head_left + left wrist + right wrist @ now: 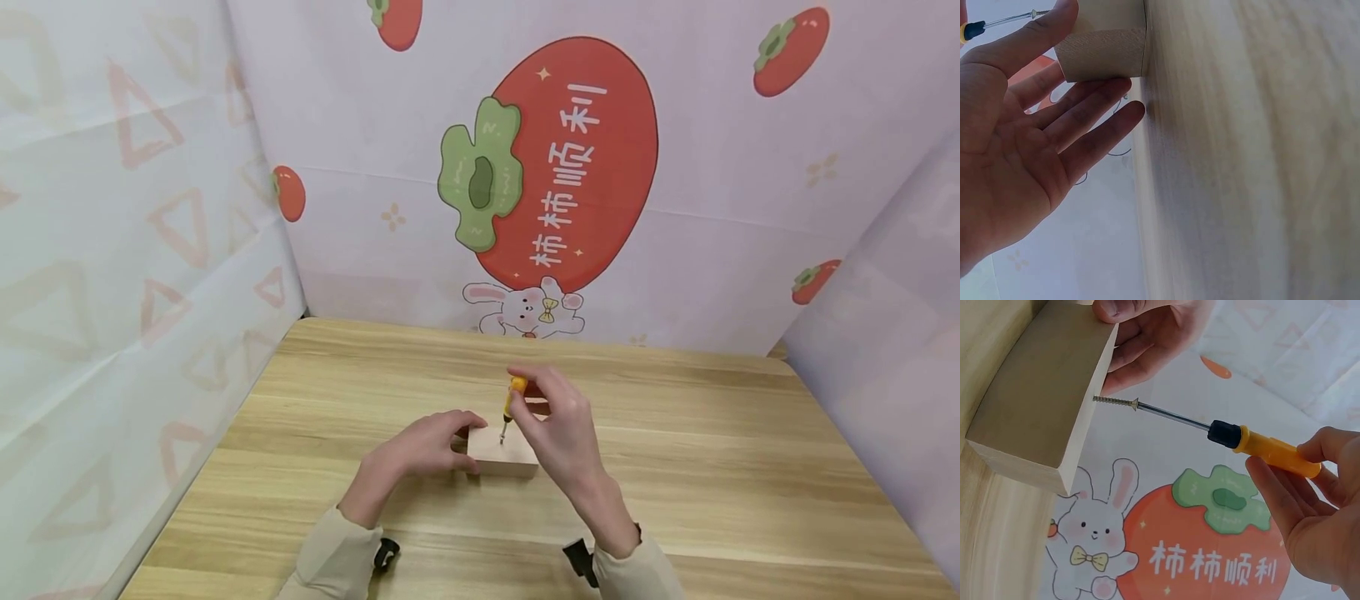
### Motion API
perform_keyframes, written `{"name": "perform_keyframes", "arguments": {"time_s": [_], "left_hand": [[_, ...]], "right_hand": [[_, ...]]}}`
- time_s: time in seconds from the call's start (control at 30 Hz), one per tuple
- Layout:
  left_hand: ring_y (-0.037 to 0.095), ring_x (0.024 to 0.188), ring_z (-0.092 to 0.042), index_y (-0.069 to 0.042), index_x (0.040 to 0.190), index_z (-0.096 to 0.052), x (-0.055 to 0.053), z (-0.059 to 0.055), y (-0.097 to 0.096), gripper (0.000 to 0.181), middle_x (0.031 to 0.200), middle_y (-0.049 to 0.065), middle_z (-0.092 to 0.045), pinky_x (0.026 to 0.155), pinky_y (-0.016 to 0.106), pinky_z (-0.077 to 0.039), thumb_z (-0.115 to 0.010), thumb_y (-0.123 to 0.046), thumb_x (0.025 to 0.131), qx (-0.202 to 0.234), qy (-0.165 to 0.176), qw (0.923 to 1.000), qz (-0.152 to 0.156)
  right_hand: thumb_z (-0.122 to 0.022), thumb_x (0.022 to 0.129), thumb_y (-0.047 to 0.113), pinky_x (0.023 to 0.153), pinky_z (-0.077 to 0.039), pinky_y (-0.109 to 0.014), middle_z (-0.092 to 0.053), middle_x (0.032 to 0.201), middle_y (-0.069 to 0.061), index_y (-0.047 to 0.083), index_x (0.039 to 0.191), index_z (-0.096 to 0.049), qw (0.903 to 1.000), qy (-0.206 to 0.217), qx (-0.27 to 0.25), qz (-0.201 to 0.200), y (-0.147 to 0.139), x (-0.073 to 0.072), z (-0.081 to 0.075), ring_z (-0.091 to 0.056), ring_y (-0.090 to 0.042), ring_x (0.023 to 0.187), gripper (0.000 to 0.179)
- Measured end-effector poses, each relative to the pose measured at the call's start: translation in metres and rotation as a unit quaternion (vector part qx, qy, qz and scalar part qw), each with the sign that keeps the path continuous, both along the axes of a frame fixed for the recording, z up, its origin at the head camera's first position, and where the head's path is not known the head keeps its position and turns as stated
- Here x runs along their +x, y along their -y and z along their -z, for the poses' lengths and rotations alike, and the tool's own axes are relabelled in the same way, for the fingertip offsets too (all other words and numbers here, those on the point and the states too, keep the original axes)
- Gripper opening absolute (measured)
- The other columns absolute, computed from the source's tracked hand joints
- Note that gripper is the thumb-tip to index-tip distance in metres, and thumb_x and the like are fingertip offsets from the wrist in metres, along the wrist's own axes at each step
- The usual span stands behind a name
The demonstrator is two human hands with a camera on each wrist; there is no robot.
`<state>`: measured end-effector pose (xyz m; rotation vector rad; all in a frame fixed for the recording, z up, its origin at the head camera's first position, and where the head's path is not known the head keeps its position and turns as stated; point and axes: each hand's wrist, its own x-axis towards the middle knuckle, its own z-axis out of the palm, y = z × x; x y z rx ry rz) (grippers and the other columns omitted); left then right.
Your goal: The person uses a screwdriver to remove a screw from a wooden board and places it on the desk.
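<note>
A pale wooden block (pixel 504 468) lies on the table in front of me. My left hand (pixel 420 443) holds its left end, thumb on the near side and fingers on the far side. From the block's top face stands a threaded screw (pixel 1115 401), upright, with most of its thread showing. The tip of a screwdriver (pixel 1272 453) with a yellow-orange handle and black collar meets the screw's head. Thumb and fingertips of my right hand (pixel 564 433) pinch the handle near its upper end. Shaft and screw run nearly in one line in the right wrist view.
The wood-grain table (pixel 720 475) extends to both sides of the block. Behind it hangs a printed backdrop (pixel 360 258) with a large red persimmon and a rabbit. A white patterned curtain (pixel 187 275) borders the left side. Black straps (pixel 581 560) sit around both wrists.
</note>
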<state>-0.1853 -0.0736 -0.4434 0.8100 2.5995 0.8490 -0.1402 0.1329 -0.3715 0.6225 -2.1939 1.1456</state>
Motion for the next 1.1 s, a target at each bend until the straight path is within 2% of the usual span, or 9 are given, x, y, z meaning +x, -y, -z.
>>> {"name": "perform_keyframes", "arguments": {"time_s": [0.1, 0.23, 0.4, 0.57, 0.63, 0.93, 1.1], "left_hand": [[0.017, 0.118, -0.061, -0.013, 0.134, -0.059, 0.0, -0.0004, -0.0003, 0.06, 0.128, 0.0, -0.065, 0.104, 0.041, -0.047, -0.082, -0.033, 0.081, 0.001, 0.002, 1.0, 0.001], [0.015, 0.117, -0.061, -0.014, 0.133, -0.059, 0.0, 0.0001, -0.0007, 0.06, 0.127, -0.001, -0.066, 0.104, 0.041, -0.047, -0.082, -0.033, 0.081, 0.002, 0.005, 1.0, -0.003], [0.015, 0.117, -0.062, -0.014, 0.134, -0.059, -0.0006, 0.0001, -0.0009, 0.061, 0.127, -0.001, -0.065, 0.104, 0.04, -0.047, -0.082, -0.034, 0.081, 0.003, 0.005, 1.0, -0.002], [0.016, 0.118, -0.061, -0.014, 0.134, -0.059, -0.0012, 0.0002, -0.0002, 0.062, 0.129, -0.001, -0.065, 0.104, 0.041, -0.047, -0.082, -0.035, 0.081, 0.0, 0.003, 1.0, 0.0], [0.016, 0.117, -0.061, -0.014, 0.134, -0.059, -0.0011, 0.0, 0.0001, 0.062, 0.129, -0.001, -0.065, 0.104, 0.041, -0.047, -0.082, -0.034, 0.081, 0.0, 0.003, 1.0, 0.0], [0.016, 0.116, -0.062, -0.013, 0.133, -0.06, 0.0001, -0.0017, 0.0001, 0.061, 0.127, 0.0, -0.066, 0.102, 0.04, -0.048, -0.082, -0.033, 0.081, 0.002, -0.001, 1.0, 0.003], [0.015, 0.114, -0.062, -0.013, 0.132, -0.061, 0.0001, -0.0015, 0.0005, 0.059, 0.123, -0.001, -0.066, 0.101, 0.039, -0.048, -0.082, -0.032, 0.08, 0.005, -0.005, 1.0, 0.003]], "right_hand": [[-0.071, 0.084, -0.006, 0.068, -0.06, -0.025, -0.069, 0.095, -0.006, 0.003, 0.117, -0.064, 0.9997, 0.015, -0.014, -0.016, 0.0011, -0.0005, 0.0002, -0.072, -0.015, 0.085, 0.035], [-0.073, 0.082, -0.008, 0.067, -0.061, -0.029, -0.07, 0.096, -0.008, 0.001, 0.112, -0.061, 0.9991, 0.019, -0.031, -0.023, 0.0023, -0.0015, 0.0008, -0.073, -0.019, 0.085, 0.033], [-0.081, 0.08, 0.002, 0.063, -0.061, -0.031, -0.066, 0.097, -0.007, 0.003, 0.105, -0.063, 0.9999, -0.006, -0.012, 0.003, 0.0036, -0.0018, 0.0021, -0.07, -0.019, 0.087, 0.031], [-0.084, 0.077, 0.004, 0.06, -0.059, -0.026, -0.063, 0.094, -0.005, 0.005, 0.103, -0.064, 0.9998, -0.011, -0.003, 0.018, 0.0051, -0.0015, 0.0013, -0.068, -0.016, 0.082, 0.033], [-0.083, 0.077, 0.003, 0.062, -0.059, -0.024, -0.063, 0.093, -0.004, 0.005, 0.102, -0.064, 0.9999, -0.007, -0.005, 0.015, 0.0054, -0.0012, 0.0004, -0.068, -0.015, 0.081, 0.032], [-0.079, 0.08, -0.002, 0.069, -0.061, -0.028, -0.069, 0.093, -0.007, 0.002, 0.104, -0.065, 0.9991, 0.019, -0.036, -0.006, 0.0045, 0.0004, -0.0011, -0.071, -0.018, 0.081, 0.028], [-0.072, 0.082, -0.009, 0.073, -0.06, -0.025, -0.072, 0.096, -0.012, 0.001, 0.107, -0.065, 0.9966, 0.039, -0.064, -0.035, 0.0062, -0.0002, -0.001, -0.073, -0.018, 0.085, 0.027]]}}
